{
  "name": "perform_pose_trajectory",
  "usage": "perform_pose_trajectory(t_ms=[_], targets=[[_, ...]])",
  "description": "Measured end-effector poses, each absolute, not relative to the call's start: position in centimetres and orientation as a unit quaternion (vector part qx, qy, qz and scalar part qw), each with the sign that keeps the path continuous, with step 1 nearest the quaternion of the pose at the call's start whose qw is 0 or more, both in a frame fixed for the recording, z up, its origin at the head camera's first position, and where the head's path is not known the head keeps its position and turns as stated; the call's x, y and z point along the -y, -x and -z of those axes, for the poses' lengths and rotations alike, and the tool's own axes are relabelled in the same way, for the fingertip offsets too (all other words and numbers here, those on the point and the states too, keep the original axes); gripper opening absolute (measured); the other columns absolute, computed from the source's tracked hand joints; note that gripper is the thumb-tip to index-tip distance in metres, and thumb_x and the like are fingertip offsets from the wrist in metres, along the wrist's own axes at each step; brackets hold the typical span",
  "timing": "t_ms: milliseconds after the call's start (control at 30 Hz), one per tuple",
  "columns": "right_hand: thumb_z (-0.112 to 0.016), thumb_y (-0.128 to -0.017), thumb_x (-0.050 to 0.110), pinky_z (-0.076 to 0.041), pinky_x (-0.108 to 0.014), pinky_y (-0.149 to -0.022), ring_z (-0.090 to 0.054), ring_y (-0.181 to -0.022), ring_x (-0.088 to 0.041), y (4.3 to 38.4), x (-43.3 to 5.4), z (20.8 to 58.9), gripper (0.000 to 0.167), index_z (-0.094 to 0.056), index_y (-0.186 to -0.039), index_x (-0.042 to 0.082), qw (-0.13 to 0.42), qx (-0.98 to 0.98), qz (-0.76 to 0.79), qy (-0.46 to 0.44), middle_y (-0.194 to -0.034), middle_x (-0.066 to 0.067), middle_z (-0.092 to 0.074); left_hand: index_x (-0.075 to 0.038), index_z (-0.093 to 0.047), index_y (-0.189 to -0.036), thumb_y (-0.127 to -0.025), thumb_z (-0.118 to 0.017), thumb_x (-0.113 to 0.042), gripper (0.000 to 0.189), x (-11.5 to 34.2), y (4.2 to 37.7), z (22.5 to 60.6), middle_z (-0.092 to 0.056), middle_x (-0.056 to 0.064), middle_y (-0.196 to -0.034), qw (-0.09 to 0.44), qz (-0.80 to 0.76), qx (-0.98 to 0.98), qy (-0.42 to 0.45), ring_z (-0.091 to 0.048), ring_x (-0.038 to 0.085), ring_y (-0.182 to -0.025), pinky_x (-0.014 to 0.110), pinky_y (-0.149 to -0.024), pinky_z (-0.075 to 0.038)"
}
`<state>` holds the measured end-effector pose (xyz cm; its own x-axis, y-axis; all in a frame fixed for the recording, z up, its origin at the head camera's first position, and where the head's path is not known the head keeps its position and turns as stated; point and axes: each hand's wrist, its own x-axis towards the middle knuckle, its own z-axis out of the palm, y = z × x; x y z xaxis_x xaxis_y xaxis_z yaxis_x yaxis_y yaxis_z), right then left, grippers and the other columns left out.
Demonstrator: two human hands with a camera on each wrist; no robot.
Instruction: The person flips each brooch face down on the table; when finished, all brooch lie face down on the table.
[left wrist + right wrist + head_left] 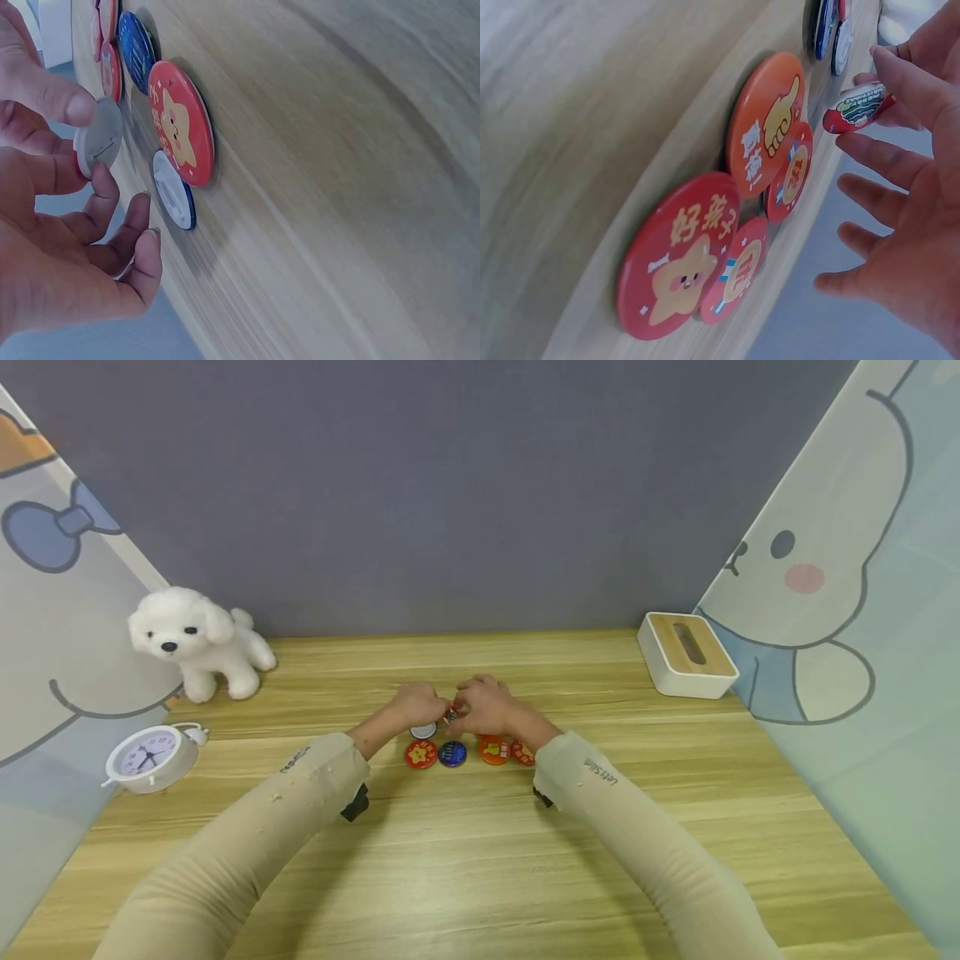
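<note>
Both hands pinch one round pin badge (451,713) above the wooden table. Its pale back (101,139) faces the left wrist camera, and its red, white and dark printed front (859,107) shows in the right wrist view. The left hand (416,703) holds the edge with thumb and index finger, other fingers loosely bent. Opposite it, the right hand (486,706) grips with thumb and index finger, the rest spread. Near the left hand lie a face-down badge (174,191), a red star badge (182,124) and a blue badge (136,52). Beside the right hand is an orange thumbs-up badge (766,124).
Another red star badge (679,259) and two red medal-print badges (789,176) lie at the right. A white toy dog (198,643) and alarm clock (152,758) stand on the left, a tissue box (686,656) at back right. A grey panel (450,502) closes the back.
</note>
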<state>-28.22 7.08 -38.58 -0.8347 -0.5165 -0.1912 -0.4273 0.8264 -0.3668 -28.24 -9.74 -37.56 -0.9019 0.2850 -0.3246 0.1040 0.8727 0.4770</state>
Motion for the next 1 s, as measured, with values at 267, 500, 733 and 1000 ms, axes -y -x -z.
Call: perform_pose_trajectory(t_ms=[267,500,733,1000], targets=[[-0.064,-0.094,0.029,-0.016,-0.066,-0.119,-0.022,-0.152,-0.038,27.8,-6.5,38.0,0.027,-0.073,-0.116,0.016,0.112,-0.948,0.135,0.266,-0.158,-0.008,-0.042,-0.018,-0.042,-0.056,-0.104,-0.034,-0.026,0.050,9.8,28.2,37.6,-0.032,-0.005,-0.051,0.189,-0.198,-0.954,-0.120,-0.028,0.012,-0.049,0.035,-0.069,-0.035],[-0.062,-0.097,0.023,-0.024,-0.071,-0.114,-0.030,-0.148,-0.041,27.8,-6.7,37.7,0.018,-0.076,-0.101,0.012,0.066,-0.951,0.136,0.270,-0.150,-0.009,-0.052,-0.015,-0.047,-0.065,-0.106,-0.031,-0.027,0.045,10.0,28.2,37.5,-0.043,0.000,-0.062,0.175,-0.194,-0.957,-0.123,-0.036,0.016,-0.057,0.038,-0.077,-0.039],[-0.060,-0.098,0.023,-0.023,-0.071,-0.114,-0.031,-0.148,-0.041,28.2,-7.3,37.6,0.018,-0.076,-0.095,0.013,0.068,-0.955,0.160,0.241,-0.151,-0.007,-0.052,-0.011,-0.051,-0.070,-0.102,-0.038,-0.023,0.036,10.4,28.4,37.6,-0.040,0.000,-0.061,0.171,-0.200,-0.956,-0.131,-0.031,0.013,-0.055,0.033,-0.067,-0.034],[-0.061,-0.097,0.023,-0.026,-0.067,-0.114,-0.034,-0.145,-0.039,28.4,-7.3,37.4,0.019,-0.078,-0.096,0.013,0.071,-0.951,0.203,0.223,-0.149,-0.007,-0.054,-0.004,-0.071,-0.102,-0.095,-0.055,-0.023,0.026,10.7,28.4,37.9,-0.060,-0.001,-0.074,0.192,-0.217,-0.942,-0.170,-0.043,0.013,-0.061,0.033,-0.066,-0.037]])
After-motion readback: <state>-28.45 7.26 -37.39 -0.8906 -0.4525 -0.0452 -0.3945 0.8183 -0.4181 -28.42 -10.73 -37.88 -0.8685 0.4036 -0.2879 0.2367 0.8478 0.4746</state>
